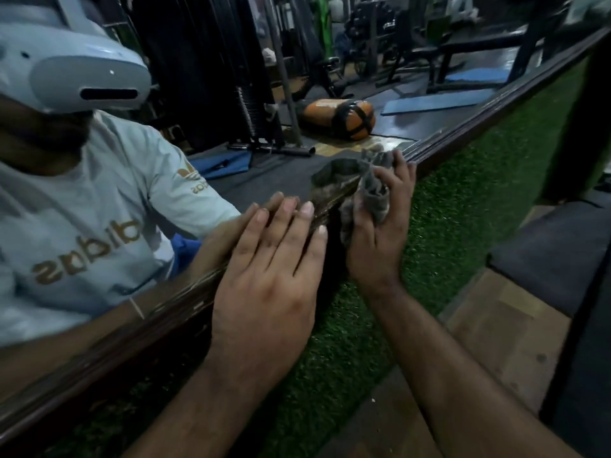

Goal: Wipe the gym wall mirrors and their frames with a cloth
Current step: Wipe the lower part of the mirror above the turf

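A wall mirror (251,180) fills the upper left, bordered below by a dark brown wooden frame (496,110) that runs diagonally from lower left to upper right. My left hand (267,279) lies flat with fingers spread, its fingertips resting on the frame and the glass edge. My right hand (380,226) grips a crumpled grey cloth (375,190) and presses it against the frame just right of my left hand. The cloth's reflection shows in the glass.
Green artificial turf (469,206) covers the wall below the frame. The mirror reflects a person in a white shirt and headset, gym machines, blue mats and an orange bag (340,119). A wooden floor strip (496,325) and a dark padded bench (555,252) lie at right.
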Available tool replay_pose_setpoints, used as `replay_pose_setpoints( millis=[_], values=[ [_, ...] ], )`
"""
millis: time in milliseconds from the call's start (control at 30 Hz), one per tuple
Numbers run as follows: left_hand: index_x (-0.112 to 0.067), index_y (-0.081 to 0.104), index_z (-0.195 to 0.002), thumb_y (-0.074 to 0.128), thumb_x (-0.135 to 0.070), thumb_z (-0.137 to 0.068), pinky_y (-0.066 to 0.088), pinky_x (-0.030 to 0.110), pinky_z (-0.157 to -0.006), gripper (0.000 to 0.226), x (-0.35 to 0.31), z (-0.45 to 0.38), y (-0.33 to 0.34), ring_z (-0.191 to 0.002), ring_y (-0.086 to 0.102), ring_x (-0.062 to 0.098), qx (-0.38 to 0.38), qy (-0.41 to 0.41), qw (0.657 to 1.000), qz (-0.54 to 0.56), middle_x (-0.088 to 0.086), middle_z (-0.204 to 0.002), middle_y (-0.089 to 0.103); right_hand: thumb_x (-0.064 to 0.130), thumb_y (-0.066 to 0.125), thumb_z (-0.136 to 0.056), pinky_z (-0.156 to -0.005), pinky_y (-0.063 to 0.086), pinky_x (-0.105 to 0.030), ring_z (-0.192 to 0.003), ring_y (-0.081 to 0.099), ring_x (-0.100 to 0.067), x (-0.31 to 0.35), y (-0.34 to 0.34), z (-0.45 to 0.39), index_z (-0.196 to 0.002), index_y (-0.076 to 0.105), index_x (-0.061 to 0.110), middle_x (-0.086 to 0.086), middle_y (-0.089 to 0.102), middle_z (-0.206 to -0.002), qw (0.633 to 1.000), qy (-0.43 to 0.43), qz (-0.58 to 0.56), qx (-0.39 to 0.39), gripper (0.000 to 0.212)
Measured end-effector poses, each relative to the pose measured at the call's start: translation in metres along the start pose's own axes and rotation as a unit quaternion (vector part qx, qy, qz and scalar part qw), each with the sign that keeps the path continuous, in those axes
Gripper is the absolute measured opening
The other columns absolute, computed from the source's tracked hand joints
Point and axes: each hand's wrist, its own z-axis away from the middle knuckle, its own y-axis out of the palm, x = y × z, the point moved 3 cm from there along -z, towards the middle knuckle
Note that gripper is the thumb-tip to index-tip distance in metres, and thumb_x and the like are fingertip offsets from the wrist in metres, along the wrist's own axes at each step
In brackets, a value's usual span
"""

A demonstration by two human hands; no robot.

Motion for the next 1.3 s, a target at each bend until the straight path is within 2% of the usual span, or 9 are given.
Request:
replay_pose_setpoints(
  millis=[67,167,300,433,500,700,900,1100,1300],
  values=[
    [0.0,0.054,-0.143,0.046,-0.009,-0.099,0.027,0.049,-0.122,0.046,-0.006,-0.012,-0.001,-0.147,0.037,0.032,-0.012,0.007,1.0,0.021,0.02,-0.153,0.046,0.023,0.055,-0.098,-0.127,0.015,-0.06,-0.161,0.008,-0.027,0.007,0.0,0.004,-0.13,0.059,0.009,-0.011,0.031,-0.168,0.999,0.033,-0.014,0.023,0.036],
    [0.003,0.046,-0.148,0.041,-0.009,-0.097,0.025,0.049,-0.123,0.052,-0.013,-0.03,0.006,-0.15,0.033,0.033,0.006,0.01,1.0,-0.003,0.021,-0.157,0.04,0.005,0.056,-0.094,-0.125,0.016,-0.065,-0.161,0.01,-0.031,0.011,-0.004,0.025,-0.128,0.061,0.004,-0.013,0.031,-0.167,0.995,-0.037,0.012,0.096,0.034],
    [0.002,0.028,-0.156,0.043,-0.014,-0.096,0.018,0.05,-0.126,0.064,-0.019,-0.034,0.018,-0.154,0.02,0.033,0.05,0.017,0.996,-0.074,0.021,-0.164,0.024,0.016,0.05,-0.092,-0.123,0.02,-0.065,-0.159,0.017,-0.034,-0.008,-0.027,0.001,-0.129,0.062,0.006,-0.016,0.037,-0.164,0.979,-0.119,0.059,0.157,0.039],
    [-0.001,0.019,-0.159,0.041,-0.024,-0.101,0.011,0.05,-0.127,0.066,-0.022,-0.034,0.022,-0.156,0.009,0.033,0.074,0.024,0.989,-0.125,0.02,-0.167,0.013,0.017,0.056,-0.094,-0.124,0.019,-0.062,-0.161,0.009,-0.027,-0.021,-0.037,-0.034,-0.135,0.059,0.012,-0.008,0.029,-0.169,0.995,0.0,0.045,0.084,0.042],
    [-0.001,0.02,-0.159,0.042,-0.023,-0.1,0.011,0.05,-0.127,0.067,-0.026,-0.033,0.02,-0.156,0.008,0.033,0.076,0.023,0.987,-0.139,0.02,-0.168,0.012,0.02,0.055,-0.093,-0.126,0.015,-0.06,-0.161,0.004,-0.024,-0.009,-0.031,-0.029,-0.136,0.059,0.013,-0.006,0.025,-0.171,0.995,0.031,0.038,0.09,0.043],
    [0.002,0.031,-0.156,0.042,-0.015,-0.097,0.015,0.045,-0.127,0.062,-0.039,-0.057,0.024,-0.154,0.021,0.032,0.076,0.067,0.988,-0.117,0.019,-0.165,0.023,0.025,0.053,-0.094,-0.123,0.02,-0.062,-0.16,0.013,-0.03,-0.021,-0.052,-0.027,-0.132,0.059,0.016,-0.01,0.031,-0.168,0.963,-0.127,0.094,0.216,0.04],
    [-0.001,0.028,-0.157,0.047,-0.013,-0.094,0.013,0.046,-0.127,0.067,-0.047,-0.061,0.03,-0.155,0.017,0.031,0.115,0.029,0.983,-0.139,0.016,-0.165,0.023,0.026,0.049,-0.093,-0.126,0.018,-0.059,-0.16,0.013,-0.027,-0.022,-0.059,-0.057,-0.132,0.061,0.015,-0.005,0.03,-0.169,0.983,0.01,0.08,0.163,0.042],
    [0.0,0.044,-0.149,0.044,-0.015,-0.096,0.021,0.045,-0.125,0.054,-0.069,-0.083,0.032,-0.151,0.029,0.03,0.073,0.01,0.991,-0.109,0.017,-0.159,0.038,0.027,0.046,-0.094,-0.128,0.015,-0.056,-0.161,0.01,-0.024,-0.022,-0.071,-0.045,-0.137,0.058,0.017,-0.004,0.027,-0.17,0.952,-0.095,0.095,0.274,0.046],
    [0.003,0.055,-0.141,0.042,-0.017,-0.097,0.024,0.046,-0.124,0.049,-0.097,-0.138,0.063,-0.146,0.039,0.035,0.048,-0.001,0.997,-0.063,0.021,-0.148,0.052,0.026,0.045,-0.093,-0.126,0.019,-0.057,-0.16,0.012,-0.023,-0.046,-0.088,-0.098,-0.134,0.059,0.015,-0.003,0.03,-0.169,0.975,0.011,0.106,0.197,0.045]
  ],
)
